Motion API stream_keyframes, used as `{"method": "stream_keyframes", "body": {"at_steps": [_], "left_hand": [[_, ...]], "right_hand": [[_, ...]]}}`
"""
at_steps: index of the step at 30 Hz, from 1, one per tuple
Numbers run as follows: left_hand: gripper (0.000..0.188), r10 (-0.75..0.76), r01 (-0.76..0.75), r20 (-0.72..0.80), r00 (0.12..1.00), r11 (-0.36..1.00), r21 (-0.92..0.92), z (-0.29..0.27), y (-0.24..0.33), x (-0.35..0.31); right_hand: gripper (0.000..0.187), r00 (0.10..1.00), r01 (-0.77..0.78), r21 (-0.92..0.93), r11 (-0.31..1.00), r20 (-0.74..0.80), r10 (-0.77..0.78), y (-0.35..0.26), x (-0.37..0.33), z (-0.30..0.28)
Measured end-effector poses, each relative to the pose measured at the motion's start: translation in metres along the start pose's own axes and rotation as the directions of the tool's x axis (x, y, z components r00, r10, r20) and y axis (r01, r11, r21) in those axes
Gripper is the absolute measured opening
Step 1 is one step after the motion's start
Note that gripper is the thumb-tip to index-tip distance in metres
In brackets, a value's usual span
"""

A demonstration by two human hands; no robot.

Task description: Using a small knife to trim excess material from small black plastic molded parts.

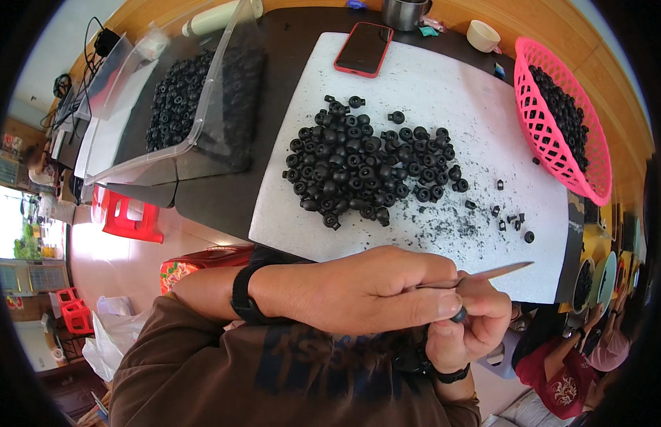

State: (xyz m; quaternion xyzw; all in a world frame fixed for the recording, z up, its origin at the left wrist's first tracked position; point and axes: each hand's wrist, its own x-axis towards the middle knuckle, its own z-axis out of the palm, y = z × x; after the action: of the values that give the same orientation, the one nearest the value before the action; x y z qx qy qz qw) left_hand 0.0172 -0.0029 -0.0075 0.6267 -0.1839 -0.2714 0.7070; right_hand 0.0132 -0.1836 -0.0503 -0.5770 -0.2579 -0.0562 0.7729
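Observation:
My left hand (366, 292), with a black band at its wrist, is closed round a small knife. The knife's blade (497, 272) points right, passing over my right hand (474, 320). Between the fingertips of my right hand is a small round black plastic part (459, 314), and my left thumb presses against it. Both hands are just off the near edge of a white foam board (302, 238). On the board lies a heap of similar black parts (352, 160), round with a small ring-shaped end. Small cut-off bits (502, 225) and black crumbs are scattered right of the heap.
A clear plastic bin (202, 121) of black parts stands left; a pink basket (551, 139) with more sits at right. A red-edged phone (364, 48) lies on the board. Behind are a metal mug (403, 14) and a pale cup (482, 35). Other people (561, 363) are at right.

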Motion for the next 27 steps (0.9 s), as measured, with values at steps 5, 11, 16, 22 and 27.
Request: {"method": "stream_keyframes", "body": {"at_steps": [5,11,16,22,27], "left_hand": [[0.022,0.038,-0.039,-0.081,0.996,0.999,-0.013,0.004,-0.006,0.001],[0.022,-0.021,0.016,-0.172,0.985,0.999,-0.028,0.0,-0.008,-0.006],[0.019,-0.02,-0.126,-0.42,0.907,0.94,-0.317,-0.013,0.001,-0.042],[0.028,0.544,-0.522,-0.021,0.839,0.794,-0.31,-0.031,0.056,-0.091],[0.025,0.67,-0.645,0.255,0.697,0.742,-0.184,-0.016,0.09,-0.124]], "right_hand": [[0.033,0.999,-0.026,0.087,0.996,0.026,0.024,0.005,0.002,-0.002],[0.028,0.993,-0.063,-0.073,0.995,-0.1,0.055,-0.011,0.025,-0.016],[0.029,0.933,-0.105,-0.545,0.832,-0.344,-0.107,-0.038,0.121,-0.067],[0.028,0.927,-0.011,-0.901,0.433,-0.171,-0.333,-0.007,0.167,-0.089],[0.022,0.974,-0.06,-0.81,0.583,0.079,0.211,0.023,0.11,-0.049]]}}
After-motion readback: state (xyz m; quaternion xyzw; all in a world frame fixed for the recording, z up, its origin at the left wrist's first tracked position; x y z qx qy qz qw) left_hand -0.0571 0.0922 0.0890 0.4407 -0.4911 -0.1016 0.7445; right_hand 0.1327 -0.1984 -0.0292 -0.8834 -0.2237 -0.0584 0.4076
